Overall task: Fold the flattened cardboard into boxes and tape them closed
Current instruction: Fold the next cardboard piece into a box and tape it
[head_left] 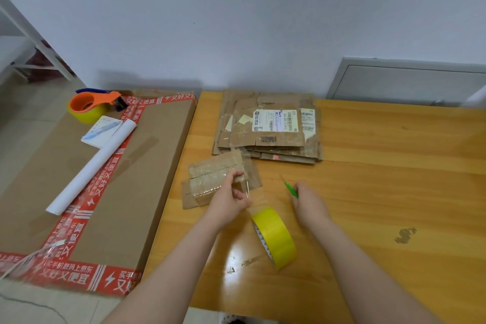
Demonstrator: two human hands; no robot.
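A small cardboard box [210,173], wrapped in clear tape, lies on the wooden table [381,192] near its left edge. My left hand [231,198] pinches a strip of clear tape that runs from the box to a yellow tape roll [276,235] standing on the table just below it. My right hand [306,198] grips a small green cutter [290,189] to the right of the strip. A stack of flattened cardboard boxes [268,126] with shipping labels lies at the back of the table.
A large brown carton [147,166] with red printed tape stands left of the table. On it lie an orange tape dispenser [92,105], a white paper roll [92,168] and a notepad with a blue pen [101,129]. The wall is close behind.
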